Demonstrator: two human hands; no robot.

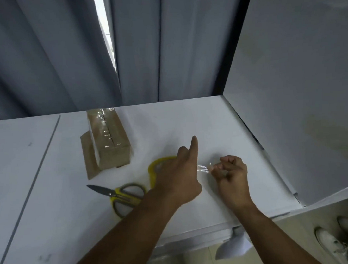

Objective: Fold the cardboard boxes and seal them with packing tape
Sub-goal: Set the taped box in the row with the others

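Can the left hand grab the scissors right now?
Probably not yet. The scissors lie uncovered close beside the left hand, but that hand grips the tape roll while the right hand pinches the tape end. It would have to let go first.

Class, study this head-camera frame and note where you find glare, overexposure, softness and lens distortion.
Head view: glare glints on the taped top of the sealed box and on the clear tape strip pinched by the right hand; the curtain gap is blown out white; the wide lens skews the table edges; everything is slightly soft.
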